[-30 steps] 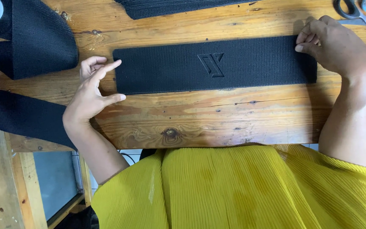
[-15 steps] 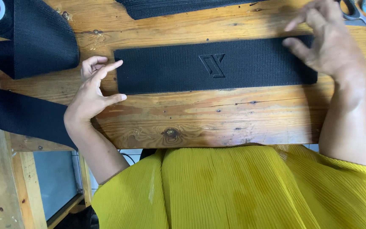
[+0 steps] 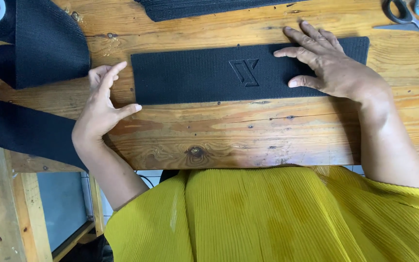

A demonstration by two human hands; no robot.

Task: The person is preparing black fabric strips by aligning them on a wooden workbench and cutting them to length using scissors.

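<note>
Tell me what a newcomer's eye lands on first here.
First, the black elastic strip lying flat across the middle of the wooden workbench, with an embossed angular mark at its centre. The right hand lies spread on the strip's right part, and the left hand rests at its left end. Lower down, the person's bright yellow pleated top fills the view.

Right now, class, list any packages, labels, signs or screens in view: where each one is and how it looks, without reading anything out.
Embossed mark: at the middle of the black strip on the wooden table, angular, black on black, just left of the right hand.
No packages, signs or screens in view.
</note>
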